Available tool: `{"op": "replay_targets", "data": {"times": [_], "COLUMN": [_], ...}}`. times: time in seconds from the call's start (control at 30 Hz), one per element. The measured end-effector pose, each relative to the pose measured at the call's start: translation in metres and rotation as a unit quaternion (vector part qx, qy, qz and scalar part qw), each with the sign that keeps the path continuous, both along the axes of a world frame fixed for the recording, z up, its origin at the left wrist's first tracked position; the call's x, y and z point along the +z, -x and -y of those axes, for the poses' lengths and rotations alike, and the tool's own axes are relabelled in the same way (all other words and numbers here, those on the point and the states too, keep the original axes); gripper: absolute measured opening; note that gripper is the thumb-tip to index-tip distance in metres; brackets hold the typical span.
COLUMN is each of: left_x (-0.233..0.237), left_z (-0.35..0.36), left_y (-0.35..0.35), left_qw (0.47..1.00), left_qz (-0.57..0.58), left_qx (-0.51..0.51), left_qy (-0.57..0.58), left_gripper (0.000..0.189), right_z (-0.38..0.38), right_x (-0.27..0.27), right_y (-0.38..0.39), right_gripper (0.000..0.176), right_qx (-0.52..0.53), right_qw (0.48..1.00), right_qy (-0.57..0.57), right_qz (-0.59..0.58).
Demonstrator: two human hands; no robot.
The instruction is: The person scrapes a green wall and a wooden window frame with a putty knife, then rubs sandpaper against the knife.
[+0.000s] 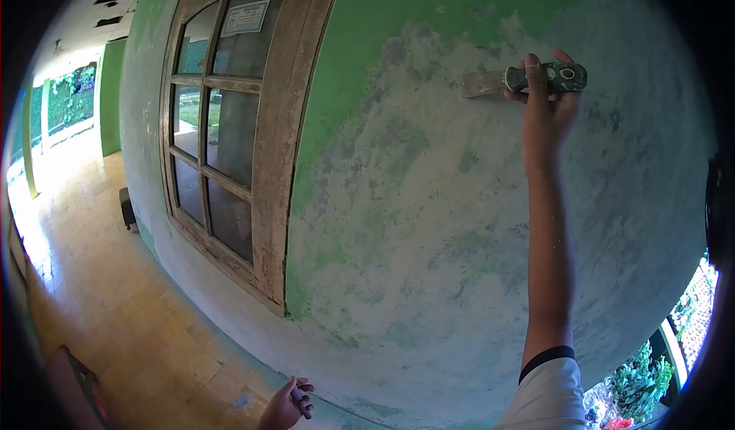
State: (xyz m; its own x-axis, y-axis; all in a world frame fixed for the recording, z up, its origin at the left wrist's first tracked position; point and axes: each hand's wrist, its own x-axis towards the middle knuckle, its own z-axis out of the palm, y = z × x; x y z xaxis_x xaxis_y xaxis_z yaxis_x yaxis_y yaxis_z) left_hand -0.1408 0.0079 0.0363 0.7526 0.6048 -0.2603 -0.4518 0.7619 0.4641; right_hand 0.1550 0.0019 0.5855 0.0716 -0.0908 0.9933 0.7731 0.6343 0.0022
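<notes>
My right hand (550, 97) is closed around the dark, paint-spotted handle of a scraper (484, 85). The scraper's flat blade points left and lies at the wall (429, 200), which has patches of green paint and bare grey-white plaster. My right arm is stretched upward along the wall. Low in the view, my left hand (287, 405) hangs near the foot of the wall with its fingers loosely curled and apart. I see nothing held in it.
A worn wooden window frame (268, 162) with glass panes is set in the wall to the left. A yellowish tiled floor (145, 300) runs along the wall. A dark object (127, 209) stands by the wall's base. Leafy plants (641, 376) show at the lower right.
</notes>
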Motion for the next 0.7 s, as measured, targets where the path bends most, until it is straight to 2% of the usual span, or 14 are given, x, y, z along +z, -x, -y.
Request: {"op": "replay_targets", "data": {"times": [0.43,0.5,0.63,0.7], "left_x": [0.001,-0.001,0.004,0.004], "left_z": [0.005,0.002,0.009,0.01], "left_y": [0.002,0.0,0.005,0.007], "left_qw": [1.0,1.0,1.0,0.999], "left_qz": [0.0,0.004,-0.009,-0.008], "left_qx": [0.012,0.013,0.024,0.029], "left_qy": [0.0,0.001,0.01,0.016], "left_gripper": [0.032,0.032,0.033,0.033], "right_z": [-0.011,-0.001,0.015,0.013], "right_x": [-0.01,-0.007,0.0,0.0], "right_y": [0.006,0.003,-0.003,0.002], "right_gripper": [0.036,0.038,0.04,0.042], "right_qx": [0.04,0.03,0.006,0.182], "right_qw": [0.999,0.995,0.991,0.979], "right_qy": [-0.009,-0.09,-0.13,-0.089], "right_qz": [-0.001,0.024,0.014,-0.034]}}
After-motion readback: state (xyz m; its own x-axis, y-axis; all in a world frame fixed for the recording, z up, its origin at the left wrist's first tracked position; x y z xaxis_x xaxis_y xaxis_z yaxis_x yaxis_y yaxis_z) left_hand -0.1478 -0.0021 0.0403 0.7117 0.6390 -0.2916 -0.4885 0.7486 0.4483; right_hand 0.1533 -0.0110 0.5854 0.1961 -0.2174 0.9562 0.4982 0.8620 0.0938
